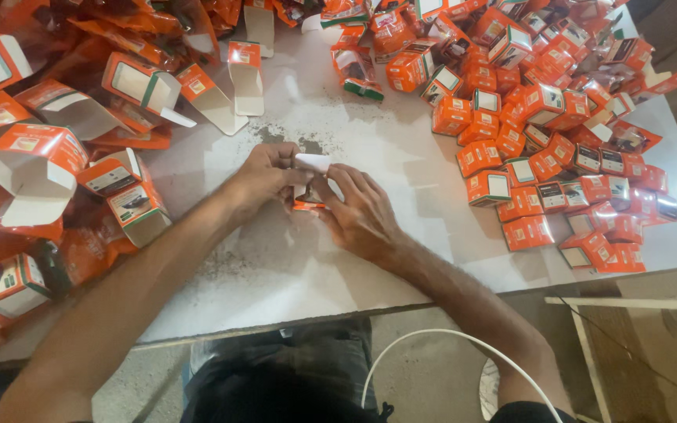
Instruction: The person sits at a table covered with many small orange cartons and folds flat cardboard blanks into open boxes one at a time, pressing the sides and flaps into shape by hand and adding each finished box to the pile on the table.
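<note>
Both hands pinch one small orange carton (pixel 308 205) over the tabletop (pixel 291 266): left hand (pixel 264 178), right hand (pixel 362 210). It looks light, thin and crushable; best held by its folded edges.

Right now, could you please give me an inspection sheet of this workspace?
Surface: white table, scuffed, with dark specks near the hands.
Job's things: one small orange and white carton, held between both hands at the table's middle; white flap up.
Clutter: pile of closed orange cartons on the person's right; open, unfolded cartons heaped on the left.
Grippers: left hand and right hand both grip the carton with the fingers.
Cables: white cable loops below the table edge by the right forearm.
Surroundings: wooden frame at lower right; concrete floor.
</note>
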